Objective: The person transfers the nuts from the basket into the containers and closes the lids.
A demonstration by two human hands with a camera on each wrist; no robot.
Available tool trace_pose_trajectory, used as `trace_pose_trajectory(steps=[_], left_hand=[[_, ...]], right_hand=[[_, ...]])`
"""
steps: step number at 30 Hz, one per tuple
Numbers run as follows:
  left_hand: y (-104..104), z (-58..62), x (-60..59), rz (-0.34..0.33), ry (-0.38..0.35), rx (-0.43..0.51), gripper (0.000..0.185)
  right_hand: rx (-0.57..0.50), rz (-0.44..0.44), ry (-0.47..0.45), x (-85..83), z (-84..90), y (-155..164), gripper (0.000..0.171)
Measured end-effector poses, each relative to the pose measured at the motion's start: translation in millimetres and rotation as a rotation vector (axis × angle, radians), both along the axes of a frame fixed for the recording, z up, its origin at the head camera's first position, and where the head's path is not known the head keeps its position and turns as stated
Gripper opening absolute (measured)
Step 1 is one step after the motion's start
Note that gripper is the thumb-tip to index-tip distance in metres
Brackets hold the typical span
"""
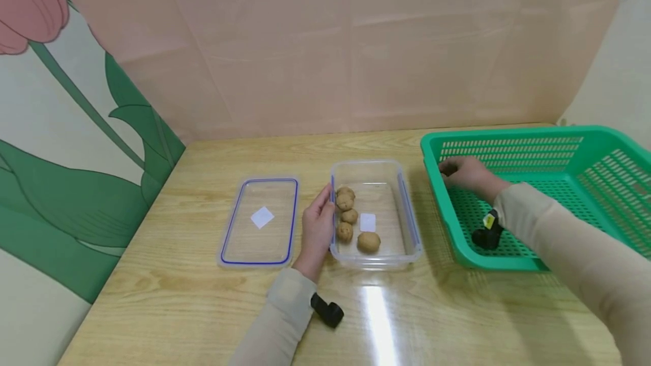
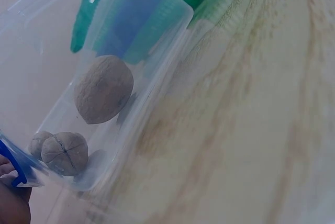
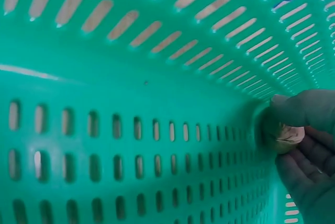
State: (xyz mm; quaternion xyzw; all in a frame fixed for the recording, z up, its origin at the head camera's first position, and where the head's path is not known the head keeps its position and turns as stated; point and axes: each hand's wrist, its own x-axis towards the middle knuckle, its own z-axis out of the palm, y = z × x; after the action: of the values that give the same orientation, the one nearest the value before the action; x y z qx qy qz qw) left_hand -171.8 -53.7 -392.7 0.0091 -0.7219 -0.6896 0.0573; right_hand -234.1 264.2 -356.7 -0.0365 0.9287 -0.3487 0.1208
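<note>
- We look down on a wooden tabletop [image 1: 178, 292] boxed in by pinkish panels, with a tulip painted on the left wall.
- Farthest left lies a clear lid [image 1: 260, 221] with a blue seal, flat on the wood and just beside the box.
- Next comes our left hand [image 1: 317, 229]: its fingers are fairly straight and laid against the left wall of the box [image 1: 402, 208], steadying it rather than gripping. The left wrist view shows only a fingertip at the rim.
- The box is clear and open, and holds four walnuts [image 1: 348, 216] in a loose line along its left side; one bigger nut [image 2: 103, 89] sits nearest us.
- At the right stands a green basket [image 1: 600, 146], close to the box but apart from it.
- Our right hand [image 1: 470, 175] is down in the basket's near-left corner. In the right wrist view its fingers [image 3: 301, 174] are curled round another walnut [image 3: 287, 136], pressed near the slotted wall.
- We judge the step in hand to be picking up this nut for the box, with the basket otherwise looking empty of nuts as far as we can see.
- The next move would call for lifting the hand clear of the basket's rim, carrying left, and releasing over free space in the box while the left hand holds it.
</note>
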Motion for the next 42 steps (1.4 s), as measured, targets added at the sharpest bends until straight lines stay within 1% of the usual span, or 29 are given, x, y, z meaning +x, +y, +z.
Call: trace_pose_trajectory(steps=[4,5,8,10,14,17,21,27,32,36,42], left_hand=[[0,0.0,-0.6,0.002,-0.004,0.002,0.041],[-1,-4.6,-3.1,0.005,-0.005,0.006,0.041],[-1,-4.9,-2.7,0.006,0.003,0.005,0.041],[-1,-4.4,-2.2,0.008,0.003,0.006,0.041],[0,-4.0,-1.0,0.005,0.013,0.011,0.04],[0,-4.1,-1.1,0.003,0.007,0.017,0.04],[0,-3.8,-2.1,-0.001,-0.006,0.019,0.04],[0,-5.4,-2.4,0.003,-0.017,0.004,0.041],[0,-6.4,-2.2,0.003,-0.015,0.008,0.041],[0,-6.2,-2.2,0.002,-0.008,0.01,0.04],[-1,-5.5,-2.1,-0.006,0.005,0.004,0.04]], right_hand=[[0.046,0.024,-0.001,-1.5,-2.5,-2,0.046],[0.056,0.03,-0.002,-1.7,-2.9,-2,0.047],[0.064,0.033,-0.009,-2.2,-2.5,-3,0.051],[0.069,0.036,-0.006,-2.4,-1.5,-2,0.049],[0.053,0.032,-0.031,-2.0,3.0,0,0.051],[0.025,0.023,-0.046,-1.7,7.6,1,0.052],[0.003,0.013,-0.036,-2.4,11.7,2,0.051],[-0.028,-0.002,-0.034,-3.8,12.6,5,0.049],[-0.063,-0.012,-0.049,-3.0,17.4,7,0.055],[-0.08,-0.047,-0.03,-2.3,24.5,9,0.057],[-0.128,-0.11,0.042,-0.1,36.4,9,0.06]])
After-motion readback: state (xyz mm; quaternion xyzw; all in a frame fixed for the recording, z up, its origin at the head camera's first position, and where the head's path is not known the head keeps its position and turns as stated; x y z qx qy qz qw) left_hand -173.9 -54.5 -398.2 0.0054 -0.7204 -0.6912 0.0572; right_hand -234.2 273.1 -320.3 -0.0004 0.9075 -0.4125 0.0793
